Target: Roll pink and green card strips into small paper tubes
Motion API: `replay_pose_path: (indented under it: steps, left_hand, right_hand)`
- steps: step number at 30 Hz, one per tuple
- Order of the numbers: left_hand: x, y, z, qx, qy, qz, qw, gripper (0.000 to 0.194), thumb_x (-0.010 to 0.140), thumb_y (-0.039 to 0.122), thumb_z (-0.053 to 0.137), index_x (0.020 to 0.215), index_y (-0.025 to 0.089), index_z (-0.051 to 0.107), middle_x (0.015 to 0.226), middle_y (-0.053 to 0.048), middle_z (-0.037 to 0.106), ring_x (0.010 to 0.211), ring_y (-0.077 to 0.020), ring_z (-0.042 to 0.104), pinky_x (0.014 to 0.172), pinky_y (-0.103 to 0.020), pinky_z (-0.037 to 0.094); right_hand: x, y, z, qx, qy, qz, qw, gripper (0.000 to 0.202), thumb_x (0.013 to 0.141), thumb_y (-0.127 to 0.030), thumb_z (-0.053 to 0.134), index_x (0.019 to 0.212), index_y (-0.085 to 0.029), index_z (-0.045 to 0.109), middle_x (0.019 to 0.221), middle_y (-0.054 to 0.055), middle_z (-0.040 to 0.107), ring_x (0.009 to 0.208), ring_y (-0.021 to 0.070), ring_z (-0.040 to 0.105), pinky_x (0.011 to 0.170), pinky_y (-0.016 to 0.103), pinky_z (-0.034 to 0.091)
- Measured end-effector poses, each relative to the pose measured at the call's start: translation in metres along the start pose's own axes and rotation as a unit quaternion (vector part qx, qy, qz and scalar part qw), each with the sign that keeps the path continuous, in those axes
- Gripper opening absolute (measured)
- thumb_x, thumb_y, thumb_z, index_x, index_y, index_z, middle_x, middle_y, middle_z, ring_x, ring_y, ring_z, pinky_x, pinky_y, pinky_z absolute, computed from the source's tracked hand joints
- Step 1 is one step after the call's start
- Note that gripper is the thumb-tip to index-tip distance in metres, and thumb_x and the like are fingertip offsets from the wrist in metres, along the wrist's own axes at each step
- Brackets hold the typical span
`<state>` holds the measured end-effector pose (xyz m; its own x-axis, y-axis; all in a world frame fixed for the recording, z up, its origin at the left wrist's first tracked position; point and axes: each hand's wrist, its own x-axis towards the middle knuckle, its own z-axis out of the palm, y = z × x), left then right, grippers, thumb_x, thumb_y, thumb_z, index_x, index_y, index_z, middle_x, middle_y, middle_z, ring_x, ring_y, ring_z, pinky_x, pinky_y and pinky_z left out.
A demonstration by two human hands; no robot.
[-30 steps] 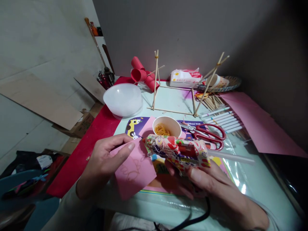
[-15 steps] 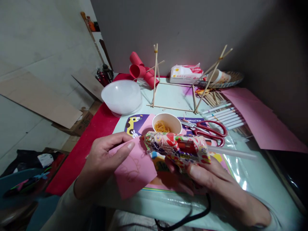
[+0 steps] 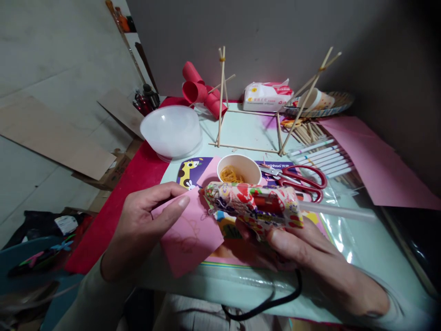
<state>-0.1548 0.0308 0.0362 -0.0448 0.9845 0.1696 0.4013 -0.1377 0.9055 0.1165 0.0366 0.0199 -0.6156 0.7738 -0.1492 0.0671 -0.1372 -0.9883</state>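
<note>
My left hand (image 3: 148,220) pinches a pink sheet of paper (image 3: 193,230) by its upper left edge, thumb on top; faint orange lines are drawn on it. Wrapped around the handle of a flower-patterned hot glue gun (image 3: 255,204) is my right hand (image 3: 296,248). The gun's nozzle touches or hovers at the paper's top edge; I cannot tell which. A clear glue stick (image 3: 337,210) juts out of its back, and a black cord (image 3: 265,305) hangs below. Just behind the gun stands a white paper cup (image 3: 239,169) with rubber bands inside.
Red-handled scissors (image 3: 299,179) lie right of the cup. Behind are a wooden stick frame (image 3: 248,148), red paper tubes (image 3: 195,91), a tissue pack (image 3: 267,97) and a white plastic bowl (image 3: 170,131). Markers (image 3: 327,161) and pink paper (image 3: 379,165) lie at right.
The scene has shifted slightly upward in view. Both hands keep their holds, and the nozzle stays at the paper's top edge, a little further left.
</note>
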Motion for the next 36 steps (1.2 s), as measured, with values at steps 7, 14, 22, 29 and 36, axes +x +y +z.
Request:
replay_pose_path:
  steps: [7, 14, 22, 29, 36]
  left_hand:
    - [-0.001, 0.000, 0.001, -0.002, 0.003, -0.004, 1.000, 0.015, 0.086, 0.029, 0.067, 0.076, 0.026, 0.078, 0.071, 0.009, 0.074, 0.064, -0.0087, 0.063, 0.056, -0.014, 0.045]
    - [0.001, -0.001, 0.000, 0.007, 0.005, 0.012, 1.000, 0.015, 0.085, 0.028, 0.068, 0.074, 0.028, 0.078, 0.066, 0.010, 0.072, 0.058, -0.0077, 0.060, 0.051, -0.014, 0.042]
    - [0.000, -0.003, 0.000, -0.002, 0.003, -0.002, 1.000, 0.017, 0.086, 0.029, 0.067, 0.073, 0.027, 0.077, 0.066, 0.009, 0.071, 0.059, -0.0086, 0.059, 0.051, -0.015, 0.042]
    - [0.000, 0.003, 0.003, -0.013, 0.013, -0.025, 1.000, 0.014, 0.084, 0.027, 0.069, 0.075, 0.024, 0.079, 0.068, 0.007, 0.073, 0.063, -0.0096, 0.061, 0.055, -0.017, 0.042]
    - [-0.003, 0.007, 0.001, -0.026, 0.029, -0.046, 0.998, 0.016, 0.085, 0.029, 0.069, 0.074, 0.023, 0.079, 0.066, 0.006, 0.069, 0.059, -0.0095, 0.054, 0.055, -0.019, 0.041]
  right_hand:
    - [0.004, -0.007, 0.001, -0.017, -0.026, -0.022, 0.999, 0.034, 0.101, -0.055, 0.055, 0.126, -0.037, 0.070, 0.116, -0.002, 0.070, 0.114, 0.0233, 0.060, 0.103, 0.031, 0.046]
    - [0.005, -0.011, 0.001, -0.046, -0.028, -0.051, 0.997, 0.038, 0.103, -0.055, 0.053, 0.135, -0.042, 0.068, 0.128, -0.005, 0.072, 0.126, 0.0233, 0.060, 0.114, 0.033, 0.042]
    - [0.000, -0.002, 0.001, -0.099, 0.020, -0.101, 0.990, 0.036, 0.105, -0.042, 0.055, 0.139, -0.049, 0.064, 0.137, -0.009, 0.068, 0.133, 0.0198, 0.059, 0.117, 0.027, 0.040]
    - [0.007, -0.017, 0.001, -0.090, 0.012, -0.060, 0.994, 0.034, 0.103, -0.050, 0.056, 0.133, -0.044, 0.070, 0.124, -0.006, 0.074, 0.119, 0.0217, 0.065, 0.109, 0.028, 0.047]
    - [0.005, -0.015, 0.006, -0.059, 0.012, -0.052, 0.997, 0.031, 0.102, -0.049, 0.058, 0.128, -0.043, 0.073, 0.122, -0.005, 0.073, 0.113, 0.0218, 0.064, 0.106, 0.029, 0.045]
